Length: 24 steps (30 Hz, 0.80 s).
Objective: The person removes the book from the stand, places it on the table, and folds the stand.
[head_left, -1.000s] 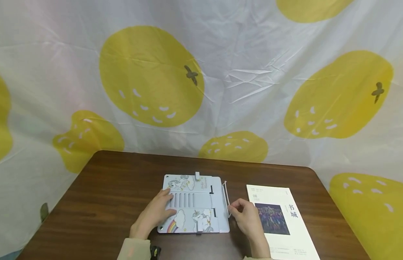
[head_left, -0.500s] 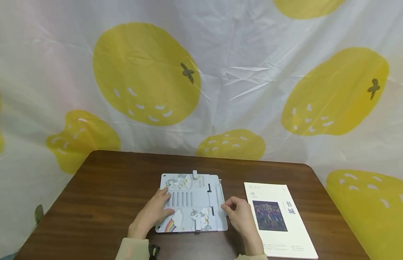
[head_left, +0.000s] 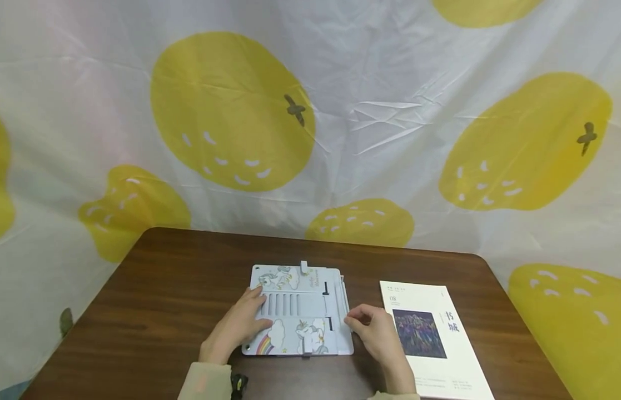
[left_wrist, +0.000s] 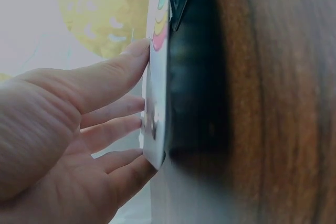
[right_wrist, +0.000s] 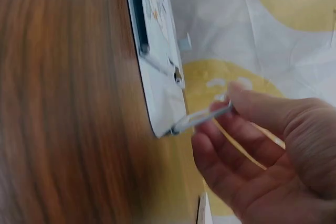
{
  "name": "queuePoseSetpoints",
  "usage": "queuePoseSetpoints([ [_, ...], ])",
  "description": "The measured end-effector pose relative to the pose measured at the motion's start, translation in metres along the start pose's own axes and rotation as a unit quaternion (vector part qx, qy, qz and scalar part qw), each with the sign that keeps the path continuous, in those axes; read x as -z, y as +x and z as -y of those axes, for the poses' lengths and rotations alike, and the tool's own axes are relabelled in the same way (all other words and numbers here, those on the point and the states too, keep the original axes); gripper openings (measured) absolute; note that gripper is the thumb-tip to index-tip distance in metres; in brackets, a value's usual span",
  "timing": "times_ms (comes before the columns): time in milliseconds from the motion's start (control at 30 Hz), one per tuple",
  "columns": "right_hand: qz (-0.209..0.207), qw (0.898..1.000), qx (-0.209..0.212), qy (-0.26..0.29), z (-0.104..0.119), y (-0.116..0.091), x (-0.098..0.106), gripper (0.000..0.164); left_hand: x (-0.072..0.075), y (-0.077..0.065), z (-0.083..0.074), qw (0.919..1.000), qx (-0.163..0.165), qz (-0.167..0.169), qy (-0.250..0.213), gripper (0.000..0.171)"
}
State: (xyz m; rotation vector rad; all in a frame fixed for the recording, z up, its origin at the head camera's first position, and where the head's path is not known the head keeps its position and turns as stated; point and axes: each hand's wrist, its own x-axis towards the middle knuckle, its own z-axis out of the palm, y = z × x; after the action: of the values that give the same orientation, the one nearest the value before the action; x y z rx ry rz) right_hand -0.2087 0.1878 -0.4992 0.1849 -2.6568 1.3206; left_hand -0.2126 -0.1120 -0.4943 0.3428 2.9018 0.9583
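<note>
A pale reading stand [head_left: 310, 306] with unicorn, cloud and rainbow prints lies flat on the table, a small clip at its far edge and another at its near edge. My left hand [head_left: 236, 326] rests on its left part, fingers spread and fairly straight; in the left wrist view the thumb and fingertips touch its face. Thumb and forefinger of my right hand [head_left: 379, 334] pinch a thin white bar [right_wrist: 202, 119] along the stand's right edge. In the right wrist view this bar tilts up from the edge, its lower end at the stand's corner.
To the right lies a cream book [head_left: 462, 364] with a dark picture on its cover, right beside my right hand. The brown wooden table [head_left: 155, 311] ends at a hanging white cloth [head_left: 360, 166] with yellow fruit prints.
The right hand has moved slightly left, bringing the white bar from outside the stand's right edge in against it. The left hand stays in place on the stand.
</note>
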Motion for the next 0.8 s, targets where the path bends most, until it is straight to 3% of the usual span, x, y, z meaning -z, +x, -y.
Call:
queuePoseSetpoints([
  [233,0.005,1.0,0.023,0.006,-0.003,-0.001,0.003,0.01,-0.002,0.0,0.001,1.0,0.001,0.002,0.0,0.057],
  [433,-0.01,0.998,0.055,-0.028,0.0,0.0,-0.001,0.02,-0.001,0.0,0.0,1.0,-0.002,0.002,-0.001,0.059],
  [800,0.001,0.995,0.061,-0.075,0.005,0.001,-0.013,0.02,0.002,0.0,0.0,1.0,-0.002,0.004,-0.002,0.059],
])
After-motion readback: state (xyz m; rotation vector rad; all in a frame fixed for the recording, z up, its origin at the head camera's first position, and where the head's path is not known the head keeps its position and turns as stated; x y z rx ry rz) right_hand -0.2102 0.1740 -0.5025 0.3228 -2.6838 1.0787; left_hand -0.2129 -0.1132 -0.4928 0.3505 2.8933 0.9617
